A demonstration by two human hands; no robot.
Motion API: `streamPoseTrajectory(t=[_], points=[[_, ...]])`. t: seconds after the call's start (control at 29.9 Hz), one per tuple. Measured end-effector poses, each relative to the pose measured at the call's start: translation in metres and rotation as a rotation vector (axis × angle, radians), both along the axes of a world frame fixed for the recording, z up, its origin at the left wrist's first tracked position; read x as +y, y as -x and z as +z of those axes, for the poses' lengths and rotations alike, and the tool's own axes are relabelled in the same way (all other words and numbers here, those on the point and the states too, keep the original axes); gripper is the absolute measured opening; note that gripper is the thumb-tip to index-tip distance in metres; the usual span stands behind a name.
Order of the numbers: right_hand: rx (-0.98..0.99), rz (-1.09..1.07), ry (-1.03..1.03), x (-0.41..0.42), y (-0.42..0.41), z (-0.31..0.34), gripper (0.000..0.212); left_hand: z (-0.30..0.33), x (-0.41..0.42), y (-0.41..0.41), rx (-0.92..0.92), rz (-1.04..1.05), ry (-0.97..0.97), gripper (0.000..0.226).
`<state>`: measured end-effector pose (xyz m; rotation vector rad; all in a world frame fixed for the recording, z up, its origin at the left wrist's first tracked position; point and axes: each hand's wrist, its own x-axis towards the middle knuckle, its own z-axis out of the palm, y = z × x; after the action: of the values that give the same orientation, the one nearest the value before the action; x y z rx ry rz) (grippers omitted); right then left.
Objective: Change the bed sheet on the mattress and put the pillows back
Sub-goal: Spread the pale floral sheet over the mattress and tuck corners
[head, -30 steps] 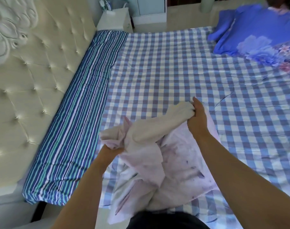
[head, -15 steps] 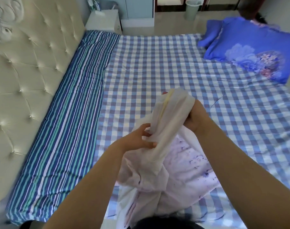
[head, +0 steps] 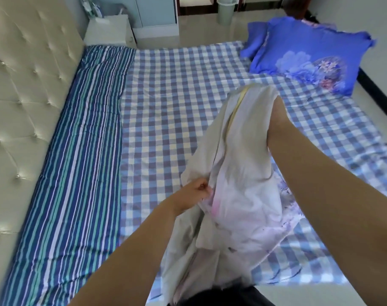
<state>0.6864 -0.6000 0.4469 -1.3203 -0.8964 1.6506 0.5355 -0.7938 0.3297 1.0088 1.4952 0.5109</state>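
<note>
Bed, head view, one moment.

Checked sheet (head: 188, 102): blue-and-white, spread flat across most of the mattress, a few creases toward the far right. Judged to be laid out; whether its edges are tucked cannot be told.

Striped cloth (head: 77, 151): blue, green and white band along the head of the bed, against the tufted headboard (head: 22, 96). Whether it is a second sheet or the mattress cover cannot be told.

Pale floral cloth (head: 236, 184): whitish with faint pink and purple print, bunched and held up over the near edge of the bed, its lower part draping onto the checked sheet. Possibly a pillowcase or a sheet; the view does not settle it.

Left hand (head: 194, 193): grip closed, fingers pinching a fold at the cloth's left edge.

Right hand (head: 276, 115): raised, mostly hidden in the upper end of the cloth; its grip cannot be told, though it bears the cloth's top.

Blue floral pillow (head: 309, 58): at the far right corner of the bed, well away from the headboard.

Progress, as a judgement: the sheet looks largely on; the pale cloth is unsorted in hand, and the pillow is not yet at the head of the bed.

Elsewhere: white nightstand (head: 108, 29), waste bin (head: 226, 9) on the floor beyond.
</note>
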Motion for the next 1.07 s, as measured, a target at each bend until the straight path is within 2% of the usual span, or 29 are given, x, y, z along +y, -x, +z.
streamPoseTrajectory(t=[0.03, 0.1, 0.13, 0.17, 0.2, 0.3, 0.33, 0.37, 0.43, 0.5, 0.53, 0.6, 0.64, 0.67, 0.77, 0.8, 0.84, 0.87, 0.94, 1.0, 1.04, 1.07], points=[[-0.122, -0.031, -0.029, 0.005, -0.001, -0.005, 0.026, 0.001, 0.000, -0.003, -0.040, 0.073, 0.006, 0.015], [-0.337, -0.065, 0.001, 0.010, -0.005, -0.022, 0.047, 0.000, 0.003, -0.009, -0.083, 0.217, -0.015, 0.022], [-0.496, -0.053, -0.008, 0.010, -0.010, -0.034, 0.058, 0.000, 0.005, -0.012, -0.081, 0.270, -0.026, 0.022], [-0.571, 0.015, -0.013, 0.002, -0.011, -0.053, 0.060, 0.000, 0.007, -0.015, -0.065, 0.304, -0.038, 0.020], [-0.547, 0.155, -0.002, -0.015, -0.011, -0.071, 0.055, -0.002, 0.009, -0.018, -0.052, 0.333, -0.058, 0.016], [-0.454, 0.799, 0.037, -0.096, -0.006, -0.103, 0.040, -0.002, 0.017, -0.028, -0.076, 0.406, -0.090, 0.014], [-0.388, 0.873, 0.042, -0.120, -0.007, -0.111, 0.030, 0.000, 0.020, -0.031, -0.068, 0.429, -0.089, 0.014], [-0.259, 0.837, 0.101, -0.136, -0.011, -0.114, 0.020, 0.001, 0.023, -0.034, -0.058, 0.468, -0.088, 0.012], [-0.087, 0.646, 0.198, -0.151, -0.022, -0.127, 0.015, 0.004, 0.029, -0.037, -0.134, 0.588, -0.010, 0.014], [-0.107, 0.458, 0.262, -0.147, -0.030, -0.137, 0.011, 0.003, 0.034, -0.038, -0.335, 0.687, 0.112, 0.023], [-0.177, 0.392, 0.284, -0.143, -0.033, -0.141, 0.012, 0.002, 0.036, -0.039, -0.417, 0.718, 0.167, 0.026], [-0.256, 0.303, 0.331, -0.135, -0.040, -0.148, 0.018, 0.001, 0.035, -0.042, -0.366, 0.693, 0.268, 0.024], [-0.221, 0.241, 0.354, -0.129, -0.045, -0.151, 0.022, 0.000, 0.034, -0.043, -0.325, 0.689, 0.301, 0.022], [-0.149, 0.153, 0.394, -0.124, -0.051, -0.148, 0.025, -0.001, 0.034, -0.043, -0.322, 0.735, 0.299, 0.023], [0.283, -0.198, 0.508, -0.103, -0.074, -0.141, 0.032, 0.000, 0.034, -0.027, -0.415, 1.055, 0.199, 0.023], [0.278, -0.289, 0.528, -0.092, -0.084, -0.139, 0.033, 0.005, 0.033, -0.019, -0.453, 1.185, 0.125, 0.022], [0.206, -0.363, 0.531, -0.084, -0.095, -0.136, 0.031, 0.008, 0.032, -0.007, -0.467, 1.285, 0.078, 0.021], [0.016, -0.392, 0.487, -0.074, -0.109, -0.135, 0.027, 0.014, 0.030, 0.005, -0.471, 1.349, 0.061, 0.022], [-0.550, -0.301, 0.288, -0.056, -0.142, -0.136, 0.014, 0.022, 0.024, 0.032, -0.256, 1.460, 0.038, 0.028], [-0.890, -0.214, 0.188, -0.047, -0.176, -0.146, 0.014, 0.023, 0.016, 0.067, 0.023, 1.480, 0.107, 0.029], [-1.030, -0.170, 0.218, -0.045, -0.192, -0.156, 0.022, 0.020, 0.012, 0.074, -0.004, 1.530, 0.159, 0.027], [-1.162, -0.127, 0.291, -0.047, -0.203, -0.164, 0.033, 0.026, 0.007, 0.074, -0.156, 1.633, 0.094, 0.029]])
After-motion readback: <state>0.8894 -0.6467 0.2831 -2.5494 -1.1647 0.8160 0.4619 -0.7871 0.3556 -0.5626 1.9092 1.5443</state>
